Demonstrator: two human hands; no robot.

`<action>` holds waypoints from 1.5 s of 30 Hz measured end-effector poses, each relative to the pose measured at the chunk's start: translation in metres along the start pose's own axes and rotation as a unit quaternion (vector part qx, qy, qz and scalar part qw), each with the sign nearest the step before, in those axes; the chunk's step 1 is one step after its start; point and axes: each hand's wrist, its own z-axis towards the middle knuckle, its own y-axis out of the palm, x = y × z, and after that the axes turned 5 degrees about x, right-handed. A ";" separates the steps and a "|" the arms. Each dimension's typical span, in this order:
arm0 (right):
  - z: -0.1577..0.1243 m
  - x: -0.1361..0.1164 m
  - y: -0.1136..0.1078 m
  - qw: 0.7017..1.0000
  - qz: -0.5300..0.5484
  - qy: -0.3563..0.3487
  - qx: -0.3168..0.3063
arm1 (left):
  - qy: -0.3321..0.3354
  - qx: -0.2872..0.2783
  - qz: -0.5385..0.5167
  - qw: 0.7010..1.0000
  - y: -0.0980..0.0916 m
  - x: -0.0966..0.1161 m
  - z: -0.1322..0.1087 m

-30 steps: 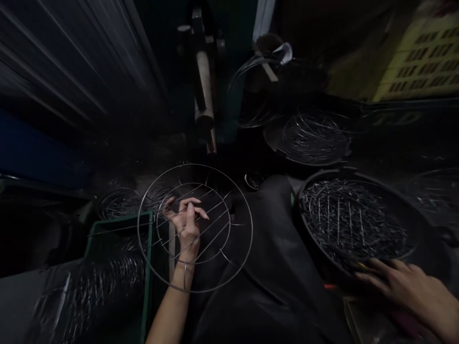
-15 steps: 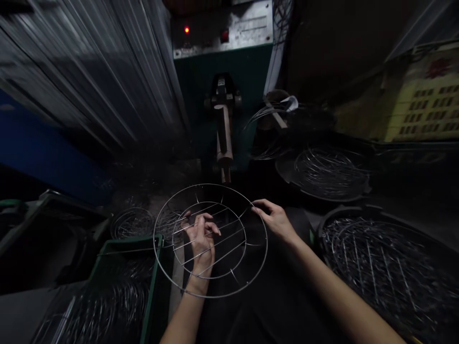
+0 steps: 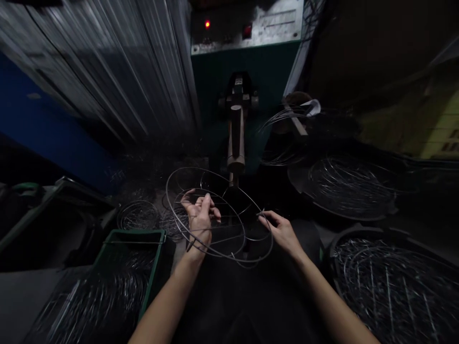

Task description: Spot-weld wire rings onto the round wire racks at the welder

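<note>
A round wire rack [image 3: 224, 237], outer ring, inner ring and parallel cross wires, tilts steeply between the person's two hands above their dark-clothed lap, where half a second earlier it lay nearly flat. The hands stand apart, both on the rack. The left hand [image 3: 200, 220] curls around the cross wires and the outer ring at the near left. The right hand [image 3: 281, 232], which had been at the upper right of the rim, now pinches the ring at the lower right between thumb and fingers.

The rack's far rim overlaps the tip of a machine arm [image 3: 234, 143] in view; the gap between them cannot be judged. Below the rack's left edge lies a small pile of wire rings [image 3: 138, 215], just beside a green crate [image 3: 154, 272] holding more racks. To the right, a black tub [image 3: 358, 234] brims with racks, and a black tray [image 3: 322, 203] holds others beyond it. The green machine's red lamp [image 3: 207, 24] glows above, next to a corrugated metal wall [image 3: 107, 71].
</note>
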 end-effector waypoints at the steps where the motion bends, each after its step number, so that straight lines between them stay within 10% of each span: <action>1: 0.000 0.000 0.000 1.000 0.002 0.000 -0.001 | -0.001 0.000 0.000 1.000 0.002 0.000 0.000; 11: 0.032 -0.010 0.006 0.996 0.079 -0.015 0.034 | 0.033 -0.015 -0.037 0.999 0.027 -0.001 0.023; 22: 0.060 -0.036 0.024 0.976 0.206 -0.058 0.050 | 0.081 -0.049 -0.084 0.992 -0.002 -0.041 0.037; 45: 0.082 -0.044 0.046 0.970 0.193 -0.051 0.138 | 0.101 -0.029 -0.130 0.986 0.009 -0.050 0.047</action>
